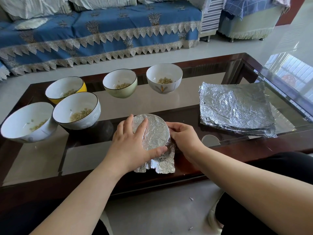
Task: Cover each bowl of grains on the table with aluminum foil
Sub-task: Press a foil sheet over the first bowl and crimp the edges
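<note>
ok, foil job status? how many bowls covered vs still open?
Done: none fully finished. In hand: one foil-covered bowl at the near edge; the left hand presses on its top while the right hand tucks foil at the side, and a flap still hangs loose in front. Left: five open bowls of grain, from the yellow bowl to the flower-painted bowl. The foil stack waits at right.

From my remote seat I see a sofa (101, 31) along the far side, draped in a blue cover (135, 22) with a lace fringe of pale triangles. Light cushions (33, 7) lean along its back, and a small pale pillow (30, 23) lies on the seat at the left. To the right stands an armchair (250, 22) with a blue checked throw. The floor (279, 41) is glossy pale tile, and small silvery scraps (191, 199) lie on it nearest me.
</note>
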